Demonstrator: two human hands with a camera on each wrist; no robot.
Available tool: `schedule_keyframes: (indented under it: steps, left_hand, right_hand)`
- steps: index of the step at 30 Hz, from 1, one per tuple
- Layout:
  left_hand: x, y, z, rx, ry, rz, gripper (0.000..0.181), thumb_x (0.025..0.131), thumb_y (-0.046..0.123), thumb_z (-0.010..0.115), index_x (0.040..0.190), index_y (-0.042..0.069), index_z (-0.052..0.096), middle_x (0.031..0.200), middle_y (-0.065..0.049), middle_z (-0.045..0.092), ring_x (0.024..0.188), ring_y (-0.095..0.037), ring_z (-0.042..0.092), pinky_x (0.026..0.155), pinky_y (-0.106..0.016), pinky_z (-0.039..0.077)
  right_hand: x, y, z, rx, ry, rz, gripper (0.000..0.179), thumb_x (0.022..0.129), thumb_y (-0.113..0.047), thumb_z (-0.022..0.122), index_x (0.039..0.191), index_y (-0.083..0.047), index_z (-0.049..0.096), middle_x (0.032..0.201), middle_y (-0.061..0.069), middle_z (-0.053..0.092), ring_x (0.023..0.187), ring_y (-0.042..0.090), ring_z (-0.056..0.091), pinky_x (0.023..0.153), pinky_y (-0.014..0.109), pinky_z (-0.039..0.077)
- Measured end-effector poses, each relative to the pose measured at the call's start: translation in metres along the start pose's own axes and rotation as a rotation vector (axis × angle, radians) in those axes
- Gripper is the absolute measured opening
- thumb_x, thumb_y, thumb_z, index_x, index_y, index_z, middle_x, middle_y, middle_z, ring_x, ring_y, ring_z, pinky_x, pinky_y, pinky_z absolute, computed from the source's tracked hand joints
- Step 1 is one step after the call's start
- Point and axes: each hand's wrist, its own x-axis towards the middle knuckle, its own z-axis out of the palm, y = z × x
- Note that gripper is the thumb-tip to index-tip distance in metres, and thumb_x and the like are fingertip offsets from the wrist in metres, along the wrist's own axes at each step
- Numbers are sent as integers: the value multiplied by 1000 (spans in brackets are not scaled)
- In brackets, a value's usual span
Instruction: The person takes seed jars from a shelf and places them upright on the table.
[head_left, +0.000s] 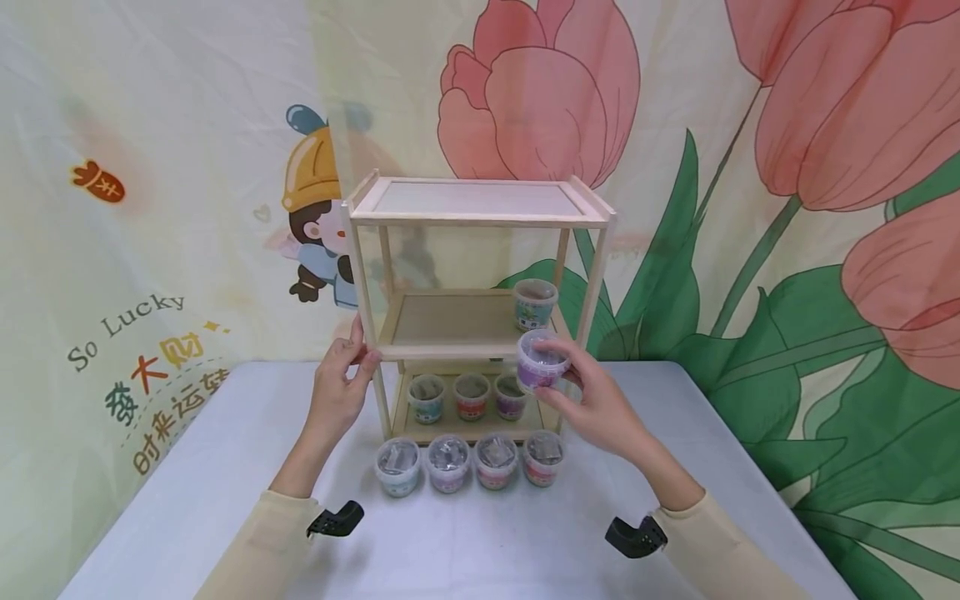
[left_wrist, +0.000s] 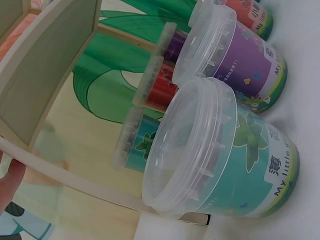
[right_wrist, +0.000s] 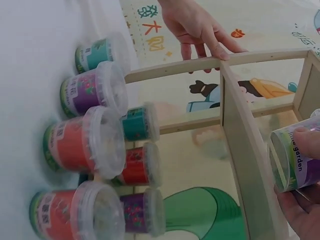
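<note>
Tulip cloth (head_left: 540, 100) is seen. In head view, purple cup (head_left: 535, 372) is gripped by the right hand (head_left: 600, 404) near middle shelf's (head_left: 457, 321) front-right corner, left post (head_left: 365, 287) by the left hand (head_left: 341, 387). Left wrist: hand is mostly cropped; right wrist: cup, partly.

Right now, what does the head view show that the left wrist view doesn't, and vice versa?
Head only: the right hand holding a purple cup, and another cup on the middle shelf.

Left wrist only: legible "My little" lettering and a clear leaf picture on the front teal cup.

Both: the left hand, that teal cup, part of the wooden rack and the three cups within its lowest level.
</note>
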Motion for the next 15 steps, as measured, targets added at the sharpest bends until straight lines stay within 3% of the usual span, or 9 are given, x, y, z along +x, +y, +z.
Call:
schedule_keyframes:
  steps: [4,11,15]
  left_hand:
    - [1,0,0,-2,1,12,65,104,6,68,162,8,39,100,-16,58,101,-36,67,75,-5,46]
    - [1,-3,-1,14,-3,6,64,103,9,69,161,6,42,101,-16,58,102,-38,68,75,-7,47]
    - [0,-3,0,1,-5,9,63,103,8,69,160,5,42,101,-17,58,101,-35,67,75,-4,45]
  right_hand:
    - [-14,7,-10,-37,4,21,65,94,4,78,151,-14,51,151,13,53,133,33,59,109,44,51]
    - [-37,21,-21,-84,34,50,67,92,6,79,150,-11,51,149,16,54,133,36,58,106,19,46]
    - [-51,34,-21,-90,45,65,66,92,7,78,150,-11,51,147,16,55,131,38,59,104,15,45]
